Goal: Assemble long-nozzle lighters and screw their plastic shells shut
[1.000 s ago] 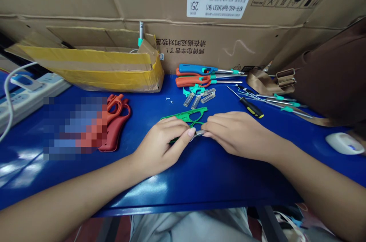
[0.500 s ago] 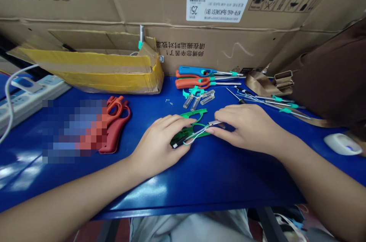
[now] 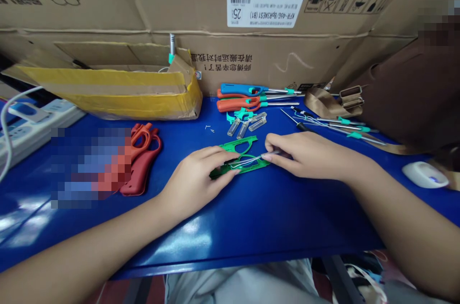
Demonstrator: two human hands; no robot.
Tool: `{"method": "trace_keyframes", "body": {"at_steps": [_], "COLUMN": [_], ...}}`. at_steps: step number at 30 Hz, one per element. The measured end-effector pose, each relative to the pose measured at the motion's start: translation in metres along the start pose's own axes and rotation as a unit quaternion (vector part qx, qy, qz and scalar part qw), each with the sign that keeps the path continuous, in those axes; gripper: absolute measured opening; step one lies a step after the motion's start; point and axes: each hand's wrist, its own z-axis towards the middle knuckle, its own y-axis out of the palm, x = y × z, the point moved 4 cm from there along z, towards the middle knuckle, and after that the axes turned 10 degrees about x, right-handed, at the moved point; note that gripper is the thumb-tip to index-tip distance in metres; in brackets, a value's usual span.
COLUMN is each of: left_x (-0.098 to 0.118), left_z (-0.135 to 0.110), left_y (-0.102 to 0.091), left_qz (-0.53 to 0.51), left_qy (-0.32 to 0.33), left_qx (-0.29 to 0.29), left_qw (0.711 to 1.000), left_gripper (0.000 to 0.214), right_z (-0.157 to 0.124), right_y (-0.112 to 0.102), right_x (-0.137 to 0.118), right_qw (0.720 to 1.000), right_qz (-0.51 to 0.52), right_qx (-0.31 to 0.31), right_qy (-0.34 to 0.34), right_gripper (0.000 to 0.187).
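My left hand is closed around the near end of a green plastic lighter casing lying on the blue table. Its fingers and thumb grip the sides and hide part of it. My right hand pinches a thin metal lighter tube at its right part. The tube and its white wire lie along the green casing, and their left end runs in between my left fingers. Beyond the hands are teal plastic parts and several clear small tanks.
Assembled lighters lie behind the parts. To the right are a screwdriver, more metal tubes, a brown strap and a white mouse-like object. Red handle casings, a power strip and a taped carton stand left.
The metal tube with its black end and wire has come down onto the green casing. My right hand has shifted slightly left. The view has shifted a little too.
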Motion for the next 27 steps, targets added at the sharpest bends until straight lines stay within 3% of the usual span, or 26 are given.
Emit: {"method": "trace_keyframes", "body": {"at_steps": [5, 14, 27], "left_x": [-0.001, 0.004, -0.003], "left_z": [0.000, 0.000, -0.002], "left_y": [0.002, 0.003, 0.005], "left_qz": [-0.004, -0.001, 0.017], "left_qy": [-0.034, -0.047, -0.042], "left_qx": [-0.036, -0.046, -0.063], "left_qw": [0.999, 0.998, 0.997], "left_gripper": [0.021, 0.023, 0.025], "right_z": [0.001, 0.001, 0.002], "right_y": [0.007, 0.005, 0.007], "right_x": [0.006, 0.016, 0.023], "right_qw": [0.998, 0.990, 0.993], "right_qz": [0.056, 0.132, 0.116], "right_qx": [-0.038, -0.026, -0.020], "right_qy": [0.001, -0.036, -0.027], "right_gripper": [0.009, 0.017, 0.022]}}
